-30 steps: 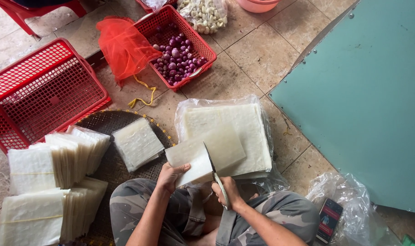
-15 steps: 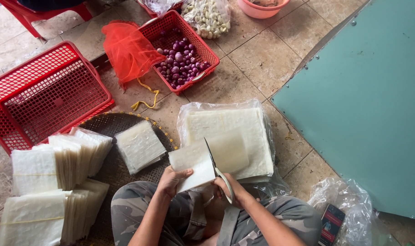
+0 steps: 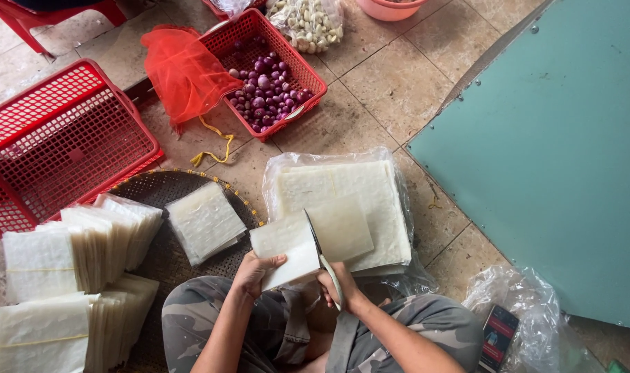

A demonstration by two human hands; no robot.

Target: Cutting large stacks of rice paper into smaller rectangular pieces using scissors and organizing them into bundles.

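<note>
Scissors (image 3: 320, 250) stand nearly upright in the right hand (image 3: 337, 284), blades parted into a narrow V and set into a pale square sheet of rice paper (image 3: 287, 250). The right hand's fingers are curled through and around the handles, close to the person's lap; how tightly they press cannot be told. The cut runs up the sheet from its near edge, so one part lies to the left of the blades and another piece (image 3: 342, 226) lies to the right, over the big stack.

The left hand (image 3: 254, 271) holds the sheet's near left corner, thumb on top and the other fingers folded beneath, pinching the paper. The sheet thus reaches up and away from those fingers, its right edge touching the blades.

Behind the sheet, a thick stack of large wrappers (image 3: 346, 190) rests on a clear plastic bag (image 3: 287, 169) on the tiled floor (image 3: 398, 76). To the left, a round woven tray (image 3: 149, 193) carries a small cut pile (image 3: 204, 221), and fanned bundles of cut squares (image 3: 87, 242) lie at its left side. Farther off sit an empty red basket (image 3: 59, 145), a red basket of purple shallots (image 3: 268, 86) with a red net bag (image 3: 184, 69) draped over its edge, and a bag of garlic (image 3: 308, 21). A green panel (image 3: 550, 152) fills the right side.
</note>
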